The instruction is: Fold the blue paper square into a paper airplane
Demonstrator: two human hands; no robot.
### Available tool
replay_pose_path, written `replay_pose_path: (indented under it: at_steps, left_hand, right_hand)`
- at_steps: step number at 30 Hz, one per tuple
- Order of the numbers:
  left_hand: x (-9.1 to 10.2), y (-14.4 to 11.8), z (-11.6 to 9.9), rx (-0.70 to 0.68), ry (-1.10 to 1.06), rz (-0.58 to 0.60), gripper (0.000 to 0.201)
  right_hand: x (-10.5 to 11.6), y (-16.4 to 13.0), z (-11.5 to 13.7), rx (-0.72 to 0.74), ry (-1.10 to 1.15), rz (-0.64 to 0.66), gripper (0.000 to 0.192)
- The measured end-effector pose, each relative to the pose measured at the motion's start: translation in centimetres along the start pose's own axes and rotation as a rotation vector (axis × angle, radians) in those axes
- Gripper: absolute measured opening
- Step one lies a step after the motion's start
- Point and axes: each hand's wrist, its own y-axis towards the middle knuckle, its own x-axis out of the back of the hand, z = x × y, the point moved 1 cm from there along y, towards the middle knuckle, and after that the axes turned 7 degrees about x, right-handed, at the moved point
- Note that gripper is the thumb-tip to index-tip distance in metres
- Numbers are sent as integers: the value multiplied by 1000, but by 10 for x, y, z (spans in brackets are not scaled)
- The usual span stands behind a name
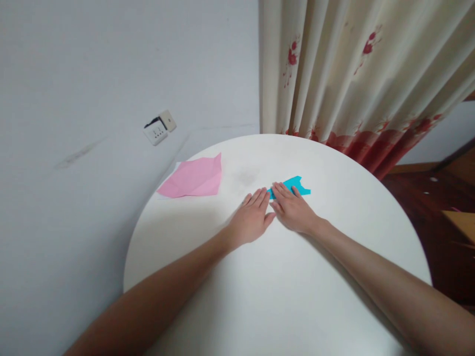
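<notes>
Mostly hidden: blue paper (295,185), folded, jagged edge, under flat hands.

A single head-worn camera looks forward and steeply down over a round white table (282,296), whose top fills the lower centre of the frame. Both forearms run in from the bottom corners toward the middle, so the view sits close above the near edge. The wall (92,74) fills the upper left, the curtain (363,74) the upper right.
</notes>
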Motion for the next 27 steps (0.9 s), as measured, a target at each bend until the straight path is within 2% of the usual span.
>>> replay_pose_path:
  at_steps: [5, 14, 18, 21, 24, 27]
  left_hand:
    - [1, 2, 2, -13, 11, 30, 67]
    - [20, -12, -4, 201, 183, 58, 73]
    - [29, -9, 8, 259, 200, 50, 63]
    - [31, 3, 26, 347, 87, -31, 49]
    - [27, 15, 37, 245, -63, -156, 40]
    - [20, 20, 36, 100, -192, -189, 35]
  right_hand:
    - [3, -3, -8, -54, -31, 17, 63]
    - [3, -3, -8, -64, -54, 20, 65]
    - [5, -4, -8, -69, -54, 19, 65]
    - [7, -4, -7, -68, -55, 23, 65]
    - [7, -3, -6, -70, -54, 18, 64]
    - [7, -3, -6, -75, -40, 6, 63]
